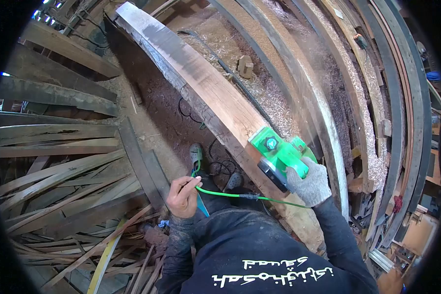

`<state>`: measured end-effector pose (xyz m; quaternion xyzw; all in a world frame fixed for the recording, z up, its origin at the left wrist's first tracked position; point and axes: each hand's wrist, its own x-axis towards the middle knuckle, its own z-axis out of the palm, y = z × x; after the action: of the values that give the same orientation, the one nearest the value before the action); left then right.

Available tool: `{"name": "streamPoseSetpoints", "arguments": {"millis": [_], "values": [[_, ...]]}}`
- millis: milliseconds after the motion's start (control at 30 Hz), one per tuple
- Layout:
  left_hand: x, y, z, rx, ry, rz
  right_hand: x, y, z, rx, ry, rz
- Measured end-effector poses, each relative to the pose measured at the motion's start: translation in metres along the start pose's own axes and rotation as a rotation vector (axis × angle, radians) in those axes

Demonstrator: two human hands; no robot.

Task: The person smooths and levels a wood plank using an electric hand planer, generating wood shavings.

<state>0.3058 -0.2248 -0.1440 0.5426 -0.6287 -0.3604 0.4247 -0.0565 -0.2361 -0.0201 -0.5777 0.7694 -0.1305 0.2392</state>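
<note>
My right hand [311, 185], in a grey knitted glove, is wrapped round the handle of a green electric planer [278, 149]. The planer rests on the upper face of a long, thick wooden beam [215, 95], whose surface is pale and freshly bared in the middle and greyer toward the far end. My bare left hand [183, 196] is closed on the planer's bright green power cord [216, 193], holding it off to the left of the beam. A dark taped joint [249, 196] shows on the cord between my two hands.
Rough planks [59, 134] are piled on the left. More long timbers [299, 73] run along the right, with wood shavings [328, 98] on and between them. A small wood block [245, 66] lies beyond the beam. Loose dark cables [223, 164] lie on the floor by my feet.
</note>
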Motion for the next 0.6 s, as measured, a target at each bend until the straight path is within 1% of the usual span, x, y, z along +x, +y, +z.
{"name": "streamPoseSetpoints", "arguments": {"millis": [33, 133, 300, 367, 467, 600], "values": [[0.004, -0.002, -0.005, -0.002, 0.001, -0.005, 0.009, -0.005, 0.003, -0.003, -0.005, 0.0], [0.02, -0.001, -0.025, 0.139, 0.04, 0.02, 0.032, -0.01, 0.016, -0.038, 0.024, 0.034], [0.032, -0.015, -0.039, 0.165, 0.087, 0.014, 0.059, -0.027, 0.028, -0.045, 0.03, 0.005], [0.037, -0.017, -0.042, 0.189, 0.111, -0.027, 0.07, -0.037, 0.032, -0.028, 0.029, 0.012], [0.044, -0.023, -0.044, 0.15, 0.122, -0.065, 0.089, -0.053, 0.037, -0.052, 0.021, 0.015], [0.05, -0.028, -0.05, 0.148, 0.132, -0.076, 0.12, -0.077, 0.049, -0.027, 0.034, -0.031]]}}
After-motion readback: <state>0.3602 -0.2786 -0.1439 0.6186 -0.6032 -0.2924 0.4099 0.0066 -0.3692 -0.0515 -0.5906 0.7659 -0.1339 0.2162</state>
